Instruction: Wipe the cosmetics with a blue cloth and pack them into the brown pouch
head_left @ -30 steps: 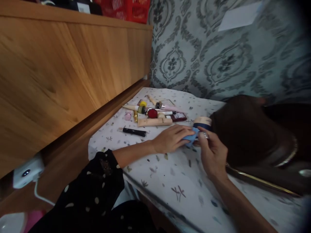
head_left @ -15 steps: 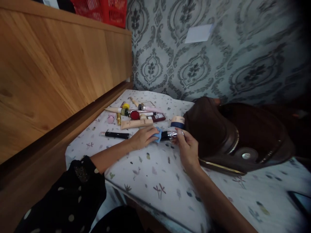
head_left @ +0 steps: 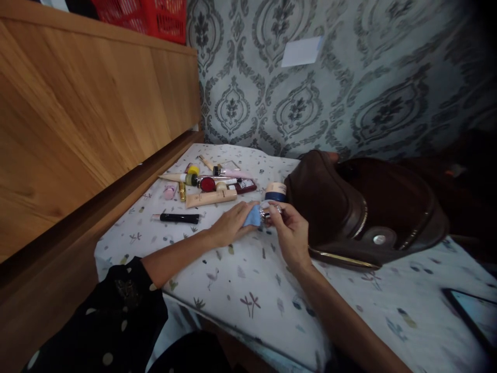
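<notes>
My left hand (head_left: 232, 224) is closed around a light-blue cloth (head_left: 253, 216), pressed over one end of a black-and-silver cosmetic container (head_left: 265, 212). The fingers of my right hand (head_left: 292, 230) pinch the container's shiny silver end. Its exact kind is hard to tell, since cloth and fingers cover most of it. Just behind my hands stands a jar (head_left: 276, 191) with a blue base and a beige top. A beige squeeze tube (head_left: 212, 198) lies left of it, and a slim black tube (head_left: 179, 218) rests left of my left hand.
Several cosmetics, including a round red item (head_left: 207, 184) and a dark-red item (head_left: 243, 186), lie grouped at the back. A brown leather bag (head_left: 330, 207) sits at the right. A phone (head_left: 471, 316) lies at the right edge. A wooden cabinet (head_left: 104, 98) borders the left.
The blue cloth has shifted along the container toward my right hand and now hides its black part. The whole view has shifted slightly.
</notes>
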The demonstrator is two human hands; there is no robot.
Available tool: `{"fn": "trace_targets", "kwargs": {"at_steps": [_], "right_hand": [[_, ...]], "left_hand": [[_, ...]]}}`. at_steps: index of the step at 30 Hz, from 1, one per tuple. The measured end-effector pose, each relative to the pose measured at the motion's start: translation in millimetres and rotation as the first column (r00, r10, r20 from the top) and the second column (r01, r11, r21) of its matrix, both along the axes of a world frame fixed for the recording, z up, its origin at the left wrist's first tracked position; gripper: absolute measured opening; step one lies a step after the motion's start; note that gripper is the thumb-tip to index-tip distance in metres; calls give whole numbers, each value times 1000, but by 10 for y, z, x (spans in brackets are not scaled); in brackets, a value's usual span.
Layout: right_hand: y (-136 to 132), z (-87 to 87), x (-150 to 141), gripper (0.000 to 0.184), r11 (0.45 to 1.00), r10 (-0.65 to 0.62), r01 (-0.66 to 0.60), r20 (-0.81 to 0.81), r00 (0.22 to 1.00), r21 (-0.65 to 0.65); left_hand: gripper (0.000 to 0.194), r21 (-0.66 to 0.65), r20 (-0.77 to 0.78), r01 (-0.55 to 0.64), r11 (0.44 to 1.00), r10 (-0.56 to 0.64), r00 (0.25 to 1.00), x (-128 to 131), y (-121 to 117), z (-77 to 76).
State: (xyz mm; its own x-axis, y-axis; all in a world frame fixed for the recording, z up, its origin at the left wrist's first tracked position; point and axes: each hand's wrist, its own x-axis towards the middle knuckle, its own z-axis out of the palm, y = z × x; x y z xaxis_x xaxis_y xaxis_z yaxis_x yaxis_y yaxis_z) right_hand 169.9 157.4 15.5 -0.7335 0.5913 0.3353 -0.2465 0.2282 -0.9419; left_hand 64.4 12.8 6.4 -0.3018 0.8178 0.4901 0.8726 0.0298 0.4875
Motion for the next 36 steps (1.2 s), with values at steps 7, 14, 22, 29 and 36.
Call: {"fn": "trace_targets", "kwargs": {"at_steps": [7, 14, 22, 29, 36], "right_hand": [[-25, 3, -17, 36, 988, 97, -101, -47, 994, -116], [-28, -3, -28, 38, 927, 222, -233, -73, 972, -293], [-66, 0, -32, 36, 950, 222, -226, -46, 974, -216], [-54, -50, -53, 41, 969, 121, -116, 11, 993, -220], [-31, -101, -65, 42, 949, 129, -121, 10, 992, -290]], "left_hand": [[50, -24, 75, 3, 1000, -1, 997, -78, -15, -3], [53, -6, 259, -49, 999, 49, 965, -62, -50, 119], [50, 161, 254, -239, 958, 194, 948, -120, -33, 77], [54, 154, 199, 22, 988, -52, 979, -82, -144, 109], [51, -36, 13, 100, 994, -99, 995, -58, -147, 26]]}}
